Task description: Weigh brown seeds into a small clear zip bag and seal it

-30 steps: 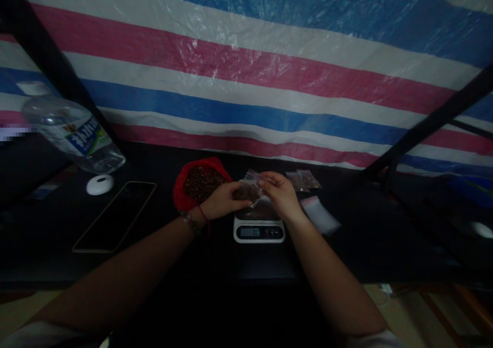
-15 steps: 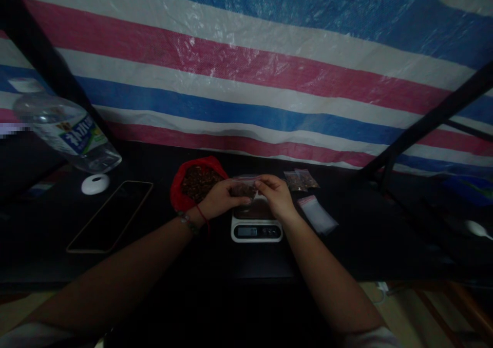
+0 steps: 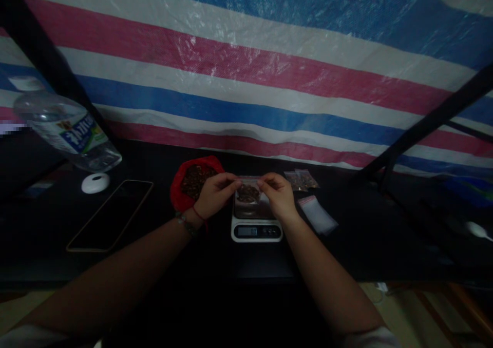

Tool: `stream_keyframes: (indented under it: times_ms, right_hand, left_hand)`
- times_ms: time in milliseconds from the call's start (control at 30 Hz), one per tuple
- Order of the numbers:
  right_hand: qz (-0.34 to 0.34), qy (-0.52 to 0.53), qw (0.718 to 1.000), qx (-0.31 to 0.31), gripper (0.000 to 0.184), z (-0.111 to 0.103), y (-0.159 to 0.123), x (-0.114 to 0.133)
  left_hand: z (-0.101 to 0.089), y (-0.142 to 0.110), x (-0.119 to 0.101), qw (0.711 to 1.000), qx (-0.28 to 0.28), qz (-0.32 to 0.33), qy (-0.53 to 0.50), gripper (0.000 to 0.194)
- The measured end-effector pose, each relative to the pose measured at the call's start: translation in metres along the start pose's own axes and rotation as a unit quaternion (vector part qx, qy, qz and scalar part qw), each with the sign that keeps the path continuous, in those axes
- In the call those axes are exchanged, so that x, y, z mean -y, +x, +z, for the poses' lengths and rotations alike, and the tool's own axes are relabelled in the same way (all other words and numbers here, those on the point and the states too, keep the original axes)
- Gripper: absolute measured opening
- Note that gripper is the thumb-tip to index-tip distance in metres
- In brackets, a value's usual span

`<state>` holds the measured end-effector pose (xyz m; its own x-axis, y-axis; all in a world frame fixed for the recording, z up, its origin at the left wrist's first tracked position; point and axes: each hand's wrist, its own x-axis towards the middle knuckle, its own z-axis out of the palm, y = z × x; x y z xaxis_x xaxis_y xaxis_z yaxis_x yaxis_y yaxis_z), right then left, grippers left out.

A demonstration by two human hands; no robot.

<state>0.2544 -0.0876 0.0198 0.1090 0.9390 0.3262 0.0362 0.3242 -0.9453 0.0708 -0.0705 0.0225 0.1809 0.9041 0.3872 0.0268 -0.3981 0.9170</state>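
Between my two hands, a small clear zip bag (image 3: 248,191) with brown bits inside is held by its top corners. My left hand (image 3: 216,194) pinches the left corner, and my right hand (image 3: 278,194) pinches the right one. Just below the bag is a white digital scale (image 3: 257,231) with a dark plate and a lit display; whether the bag touches the plate I cannot tell. A red bag (image 3: 177,191), open at the top, holds a heap of similar brown pieces (image 3: 196,179) and stands left of the scale, partly behind my left hand.
Right of the scale lie filled small bags (image 3: 302,179) and a stack of flat zip bags (image 3: 318,215). A phone (image 3: 111,215), a white oval case (image 3: 95,182) and a plastic bottle (image 3: 73,130) are at left. A white spoon (image 3: 477,230) lies far right. Striped sheeting (image 3: 246,76) hangs behind.
My left hand has shifted from the bag's side to its top left corner, fingers now pinching the edge. The bag hangs more spread out, its contents in plainer view.
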Motion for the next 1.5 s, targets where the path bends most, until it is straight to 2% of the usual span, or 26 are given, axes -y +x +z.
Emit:
stream_keyframes:
  times_ms: [133,300,467,700,833,1067,1167,1267,1300,1367,1467,1500]
  right_hand:
    - [-0.014,-0.009,1.000,0.000,0.019,-0.001,0.000,0.001]
    - [-0.035,-0.037,0.999,-0.002,0.018,-0.001,-0.001,0.002]
    - [-0.034,-0.033,0.998,0.031,0.016,0.002,-0.004,0.007]
    - [-0.112,-0.141,0.982,0.052,0.007,0.004,-0.007,0.016]
    - [-0.126,-0.147,0.979,0.062,0.008,0.007,-0.009,0.020]
    - [-0.155,-0.168,0.969,0.090,0.008,0.008,-0.010,0.026]
    - [-0.148,-0.152,0.973,0.087,0.008,0.007,-0.011,0.028]
    - [-0.139,-0.137,0.977,0.083,0.012,0.001,-0.010,0.036]
    - [-0.136,-0.141,0.978,0.069,0.015,-0.003,-0.009,0.039]
    - [-0.126,-0.146,0.981,-0.004,0.021,-0.020,-0.005,0.048]
    - [-0.090,-0.099,0.969,-0.208,0.030,-0.064,0.010,0.055]
    - [-0.073,-0.090,0.964,-0.238,0.034,-0.082,0.017,0.054]
  left_hand:
    - [0.000,0.001,0.001,0.999,-0.013,-0.007,-0.030,0.031]
    - [0.000,0.000,-0.003,1.000,-0.018,0.007,0.009,0.026]
    - [0.000,-0.003,-0.006,0.999,-0.020,0.011,0.027,0.025]
    - [0.000,-0.005,-0.012,0.997,0.023,0.034,0.062,0.023]
    - [0.000,-0.007,-0.015,0.996,0.020,0.041,0.070,0.022]
    - [-0.001,-0.008,-0.017,0.993,0.061,0.043,0.095,0.019]
    - [0.000,-0.008,-0.018,0.993,0.050,0.052,0.095,0.018]
    - [0.001,-0.008,-0.016,0.995,0.016,0.058,0.084,0.017]
    - [0.001,-0.008,-0.015,0.995,0.004,0.057,0.084,0.016]
    - [0.000,-0.008,-0.014,0.995,-0.017,0.047,0.088,0.017]
    - [-0.003,-0.005,-0.013,0.995,-0.045,0.020,0.084,0.020]
    - [-0.004,-0.003,-0.012,0.995,-0.054,0.010,0.080,0.021]
